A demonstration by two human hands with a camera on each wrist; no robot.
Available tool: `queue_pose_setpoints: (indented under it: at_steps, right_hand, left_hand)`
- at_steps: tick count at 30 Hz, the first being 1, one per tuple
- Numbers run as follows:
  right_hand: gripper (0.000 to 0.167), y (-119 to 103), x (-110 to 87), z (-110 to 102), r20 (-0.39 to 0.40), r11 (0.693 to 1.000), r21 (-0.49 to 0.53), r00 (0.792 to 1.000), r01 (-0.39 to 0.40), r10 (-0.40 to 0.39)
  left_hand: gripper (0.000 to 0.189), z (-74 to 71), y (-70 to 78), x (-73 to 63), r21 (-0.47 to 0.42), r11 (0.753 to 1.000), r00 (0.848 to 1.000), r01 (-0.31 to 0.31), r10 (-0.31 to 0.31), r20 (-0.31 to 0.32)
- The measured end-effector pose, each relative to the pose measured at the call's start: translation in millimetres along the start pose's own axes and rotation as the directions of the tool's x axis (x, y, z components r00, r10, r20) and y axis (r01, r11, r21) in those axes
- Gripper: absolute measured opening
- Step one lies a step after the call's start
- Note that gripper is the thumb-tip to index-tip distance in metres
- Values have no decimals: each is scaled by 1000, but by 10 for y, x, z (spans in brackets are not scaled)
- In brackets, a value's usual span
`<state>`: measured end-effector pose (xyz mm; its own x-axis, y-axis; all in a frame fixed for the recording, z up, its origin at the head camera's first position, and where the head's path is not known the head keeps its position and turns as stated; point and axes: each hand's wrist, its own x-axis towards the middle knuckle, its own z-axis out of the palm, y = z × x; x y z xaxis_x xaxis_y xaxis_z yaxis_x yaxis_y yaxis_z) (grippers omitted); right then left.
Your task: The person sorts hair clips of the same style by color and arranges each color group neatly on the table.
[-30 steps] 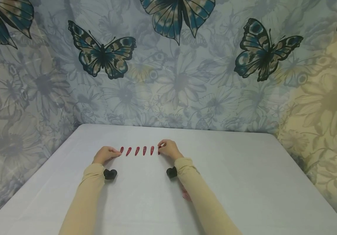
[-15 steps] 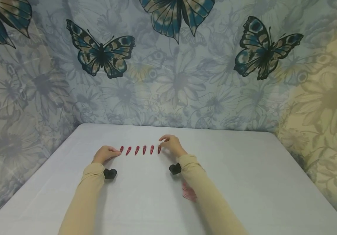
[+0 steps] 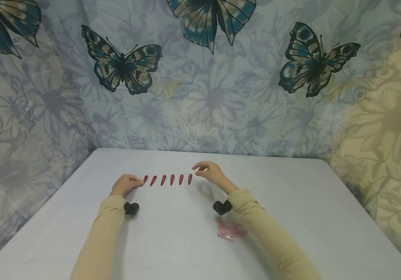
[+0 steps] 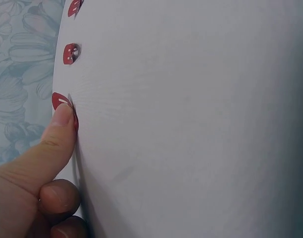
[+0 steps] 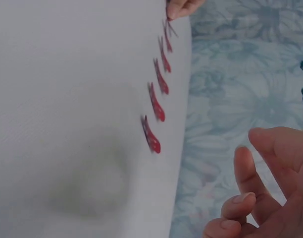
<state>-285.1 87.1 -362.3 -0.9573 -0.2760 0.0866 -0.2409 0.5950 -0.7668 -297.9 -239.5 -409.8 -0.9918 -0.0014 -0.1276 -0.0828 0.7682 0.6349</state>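
Several red snap hair clips lie in a row across the white table (image 3: 172,217). At the row's left end my left hand (image 3: 125,184) holds the leftmost clip (image 4: 58,100) by its near end, thumb on top. Beyond it in the left wrist view lies another red clip (image 4: 70,53). The rightmost red clip (image 3: 190,179) lies free, just left of my right hand (image 3: 210,172). That hand hovers over the table with fingers loosely bent and nothing between them. In the right wrist view, the clips (image 5: 151,135) show their prongs spread apart.
A small pile of pink hair clips (image 3: 229,230) lies nearer me, beside the right forearm. Black heart-shaped pieces (image 3: 132,208) are at both wrists. Behind the table's far edge hangs a butterfly-patterned cloth (image 3: 214,97).
My right hand has let go of the rightmost red clip and moved off to the right. The pink pile has come into fuller view. The left hand stays put.
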Motion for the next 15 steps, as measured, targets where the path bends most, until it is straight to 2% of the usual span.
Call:
queue_pose_setpoints:
  at_steps: [6,15]
  right_hand:
    - [20,28,-72,-52,-4,999,-1,999,32,-32]
    - [22,78,-292,-96,21,998,41,998,53,-54]
  left_hand:
    - [28,13,22,28,8,1000,1000,-3,4,-18]
    - [32,55,-27,-66,28,999,997,-34,36,-74]
